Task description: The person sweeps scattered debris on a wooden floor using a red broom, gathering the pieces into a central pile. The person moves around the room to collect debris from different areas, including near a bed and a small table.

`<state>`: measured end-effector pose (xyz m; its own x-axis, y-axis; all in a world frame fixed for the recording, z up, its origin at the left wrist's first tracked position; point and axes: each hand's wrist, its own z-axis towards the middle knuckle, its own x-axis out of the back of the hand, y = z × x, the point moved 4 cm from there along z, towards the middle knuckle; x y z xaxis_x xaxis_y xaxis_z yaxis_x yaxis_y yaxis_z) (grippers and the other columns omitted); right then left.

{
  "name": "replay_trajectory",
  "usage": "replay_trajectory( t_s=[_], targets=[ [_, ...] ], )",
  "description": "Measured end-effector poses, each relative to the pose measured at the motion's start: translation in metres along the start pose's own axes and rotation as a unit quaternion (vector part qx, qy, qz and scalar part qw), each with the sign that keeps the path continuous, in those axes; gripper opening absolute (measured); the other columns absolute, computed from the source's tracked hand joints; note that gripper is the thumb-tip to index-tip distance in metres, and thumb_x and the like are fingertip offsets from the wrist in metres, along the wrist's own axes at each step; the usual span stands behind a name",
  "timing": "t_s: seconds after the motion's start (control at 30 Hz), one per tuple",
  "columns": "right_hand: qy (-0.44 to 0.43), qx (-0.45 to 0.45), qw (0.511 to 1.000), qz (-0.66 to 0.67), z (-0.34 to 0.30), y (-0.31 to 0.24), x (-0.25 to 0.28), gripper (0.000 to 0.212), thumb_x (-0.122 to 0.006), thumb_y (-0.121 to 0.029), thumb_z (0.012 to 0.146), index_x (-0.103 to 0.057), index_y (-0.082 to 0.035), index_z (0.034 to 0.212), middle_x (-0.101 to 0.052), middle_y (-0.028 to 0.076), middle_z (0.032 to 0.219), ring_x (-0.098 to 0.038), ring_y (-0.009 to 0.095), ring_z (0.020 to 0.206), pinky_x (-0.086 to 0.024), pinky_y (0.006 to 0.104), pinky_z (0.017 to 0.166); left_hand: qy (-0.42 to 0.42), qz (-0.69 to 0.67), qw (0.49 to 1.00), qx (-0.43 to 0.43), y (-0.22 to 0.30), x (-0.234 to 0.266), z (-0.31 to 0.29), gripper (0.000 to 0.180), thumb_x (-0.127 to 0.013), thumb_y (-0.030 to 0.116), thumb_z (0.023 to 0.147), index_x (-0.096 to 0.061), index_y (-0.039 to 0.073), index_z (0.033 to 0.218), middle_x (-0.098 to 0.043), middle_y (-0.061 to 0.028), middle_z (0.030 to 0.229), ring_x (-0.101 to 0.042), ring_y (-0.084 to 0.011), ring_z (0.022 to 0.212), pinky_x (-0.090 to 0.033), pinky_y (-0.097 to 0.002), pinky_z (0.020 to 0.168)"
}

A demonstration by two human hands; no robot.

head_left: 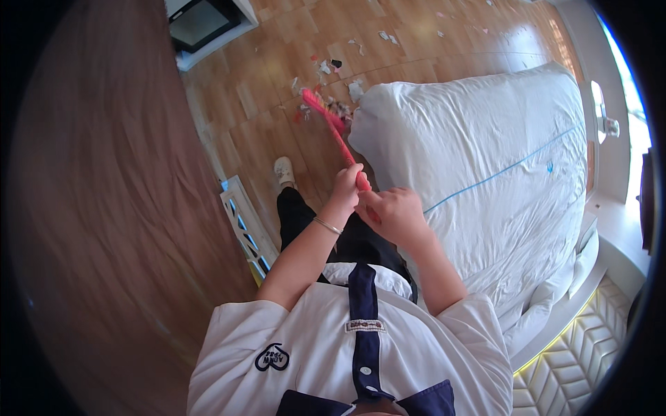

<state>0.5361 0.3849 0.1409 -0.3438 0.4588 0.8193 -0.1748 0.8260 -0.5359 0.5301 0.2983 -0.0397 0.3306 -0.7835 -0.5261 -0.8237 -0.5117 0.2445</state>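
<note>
My left hand and right hand curl closed round the upper handle of the broom, its head by the litter; I judge it light, stiff-shafted, best held high like this.

Broom handle: smooth plastic, slight sheen. Floor: glossy wood-look planks. Bedsheet: wrinkled matt cloth (scraps look papery). Bracelet: shiny metal.
</note>
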Motion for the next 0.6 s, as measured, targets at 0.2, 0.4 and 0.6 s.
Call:
replay_trajectory(
  t_s=[0.2, 0.4, 0.6],
  targets=[
    [0.0, -0.075, 0.879, 0.47, -0.012, -0.043, -0.022, 0.053, -0.074, -0.034, 0.07, -0.053, -0.007, 0.111, -0.056, 0.004, 0.071, -0.058, 0.014, 0.068, -0.043, 0.0311, 0.061, 0.037, 0.164, 0.983, -0.069, 0.06, 0.02, -0.049, 0.011, -0.055, 0.015, 0.085, -0.046, 0.01, 0.088, -0.045, -0.0004, 0.058, -0.046, -0.0119, 0.048, -0.038, -0.0255, 0.044],
    [0.214, -0.421, 0.562, 0.679, 0.006, -0.033, -0.147, 0.052, -0.049, -0.036, 0.094, -0.036, -0.003, 0.131, -0.057, 0.011, 0.101, -0.058, 0.017, 0.081, -0.047, 0.0278, 0.079, -0.054, 0.421, 0.905, 0.011, 0.096, 0.01, -0.106, 0.021, -0.056, 0.015, 0.084, -0.041, 0.002, 0.091, -0.055, -0.0072, 0.074, -0.055, -0.0115, 0.053, -0.044, -0.0247, 0.044],
    [0.246, -0.434, 0.25, 0.83, 0.02, -0.075, -0.207, 0.018, -0.054, -0.016, 0.086, -0.049, -0.001, 0.095, -0.058, 0.01, 0.071, -0.057, 0.02, 0.058, -0.052, 0.0333, 0.057, -0.207, 0.679, 0.703, 0.046, 0.099, 0.046, -0.141, 0.021, -0.046, 0.011, 0.089, -0.051, -0.002, 0.104, -0.058, -0.006, 0.077, -0.055, -0.0107, 0.057, -0.045, -0.0241, 0.052]
  ],
)
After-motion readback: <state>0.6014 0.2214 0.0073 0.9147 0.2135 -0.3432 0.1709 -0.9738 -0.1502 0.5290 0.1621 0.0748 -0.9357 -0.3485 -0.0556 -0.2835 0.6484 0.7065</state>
